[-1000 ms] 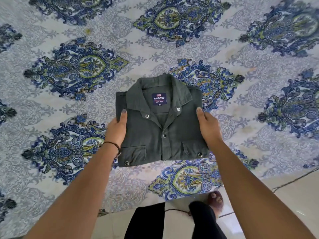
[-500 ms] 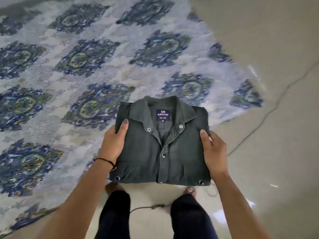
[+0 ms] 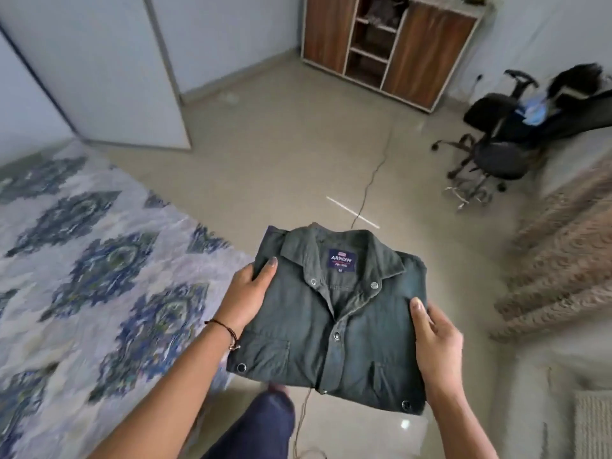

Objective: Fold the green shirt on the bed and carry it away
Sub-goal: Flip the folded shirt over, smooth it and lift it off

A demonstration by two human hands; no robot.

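The dark green shirt [image 3: 334, 319] is folded into a neat rectangle, collar and blue neck label facing up. It is held in the air over the floor, off the bed. My left hand [image 3: 246, 294] grips its left edge, thumb on top near the collar. My right hand [image 3: 435, 342] grips the right edge, thumb on top as well. The bed [image 3: 82, 276], with its blue and white patterned cover, lies to the left.
A wooden cabinet with open shelves [image 3: 390, 44] stands against the far wall. Black office chairs [image 3: 503, 144] with clothes on them sit at the right. A thin cable [image 3: 374, 173] runs across the tiled floor. A brown textured cloth [image 3: 563, 253] lies at the right edge.
The view has swung right, away from the bed and toward the room. The folded shirt has come off the bed and now hangs over the floor, still held in both hands.
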